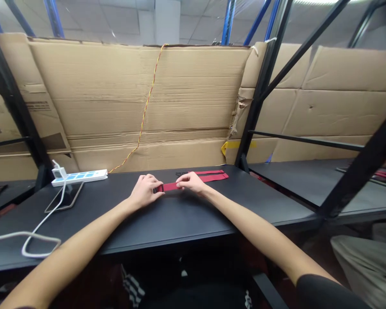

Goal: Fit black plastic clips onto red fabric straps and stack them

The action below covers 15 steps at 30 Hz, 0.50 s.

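Observation:
A red strap [171, 186] is stretched between my two hands, just over the dark tabletop. At its left end is a black buckle [161, 188], pinched by the fingers of my left hand [145, 189]. My right hand [190, 182] grips the strap a short way to the right, thumb and fingertips closed on it. Behind and to the right of that hand, more red strap [217, 177] lies folded back on the table. A small black piece [181, 173] rests near its left end; its exact kind is too small to make out.
A white power strip [83, 177] with a plugged-in charger [59, 172] is at the back left. Beside it lies a phone [64, 197], and a white cable [40, 231] loops forward. Cardboard [193, 94] walls the back; black metal posts [255, 98] flank the table [186, 227].

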### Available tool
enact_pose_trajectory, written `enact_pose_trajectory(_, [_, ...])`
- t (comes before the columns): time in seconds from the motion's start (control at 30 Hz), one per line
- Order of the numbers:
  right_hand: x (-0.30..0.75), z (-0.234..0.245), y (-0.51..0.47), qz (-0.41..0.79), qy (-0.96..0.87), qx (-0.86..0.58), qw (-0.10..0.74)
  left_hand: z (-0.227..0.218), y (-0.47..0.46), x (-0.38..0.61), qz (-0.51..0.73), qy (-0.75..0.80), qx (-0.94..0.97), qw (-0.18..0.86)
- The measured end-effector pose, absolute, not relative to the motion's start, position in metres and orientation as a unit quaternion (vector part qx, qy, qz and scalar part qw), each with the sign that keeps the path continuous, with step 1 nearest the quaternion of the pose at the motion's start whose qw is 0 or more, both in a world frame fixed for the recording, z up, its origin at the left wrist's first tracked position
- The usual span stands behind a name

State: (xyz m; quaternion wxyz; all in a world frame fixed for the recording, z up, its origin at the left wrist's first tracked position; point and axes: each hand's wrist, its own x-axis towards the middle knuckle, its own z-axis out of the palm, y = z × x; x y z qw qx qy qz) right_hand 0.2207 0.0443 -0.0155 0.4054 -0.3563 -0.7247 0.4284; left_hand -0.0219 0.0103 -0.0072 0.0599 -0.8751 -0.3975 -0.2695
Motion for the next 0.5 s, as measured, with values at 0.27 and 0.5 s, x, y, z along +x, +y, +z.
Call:
enact_pose_trajectory(0.27, [0.221, -0.022, 0.049, 0.377, -0.773, -0.364, 0.357, -0.01, 0.013, -0.022, -0.231, -0.417, -0.879, 0.02])
enact_pose_trajectory(0.5, [0.262, -0.016, 0.066, 0.018, -0.824, -0.499, 0.268, -0.011, 0.031, -0.055, -0.177, -0.53, -0.829, 0.019])
